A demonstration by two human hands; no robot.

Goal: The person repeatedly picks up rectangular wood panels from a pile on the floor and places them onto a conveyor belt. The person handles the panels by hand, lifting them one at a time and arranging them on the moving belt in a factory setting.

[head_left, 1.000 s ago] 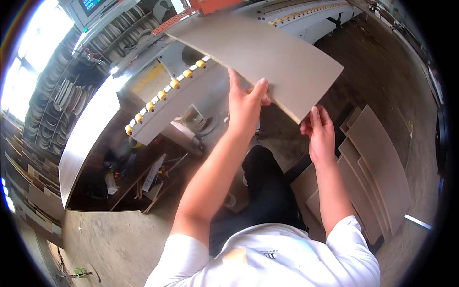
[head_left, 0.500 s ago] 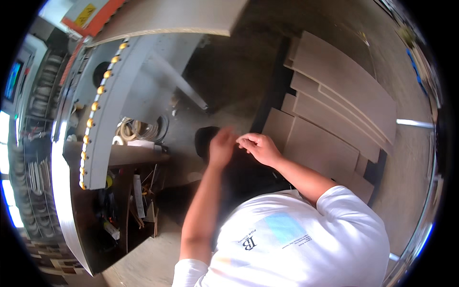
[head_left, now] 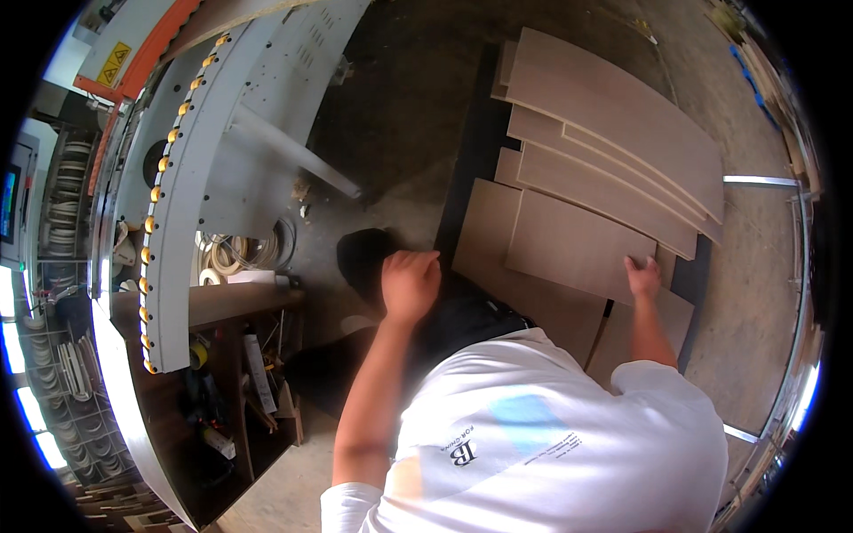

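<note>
My left hand (head_left: 410,286) is raised in front of my body above my dark trousers, its fingers curled in. Whatever they might hold is hidden. Out to the right, my right hand (head_left: 643,279) grips the near edge of a flat brown wooden panel (head_left: 577,238), close to its right end. This panel lies on top of other panels, among them a lower one (head_left: 524,277) to its left. Farther back, long panels (head_left: 617,111) overlap in a staggered stack on a dark base (head_left: 467,169).
At left stands a grey machine (head_left: 275,115) with a row of yellow rollers (head_left: 155,193). Below it, an open cabinet (head_left: 222,306) holds tools, with coiled edging strips (head_left: 233,255) behind. A silver metal bar (head_left: 760,180) lies on the floor right of the stack.
My right hand has left my left hand and reached right to the panel's edge. The left hand stays before my body. The view has shifted, so the stack appears farther left and higher.
</note>
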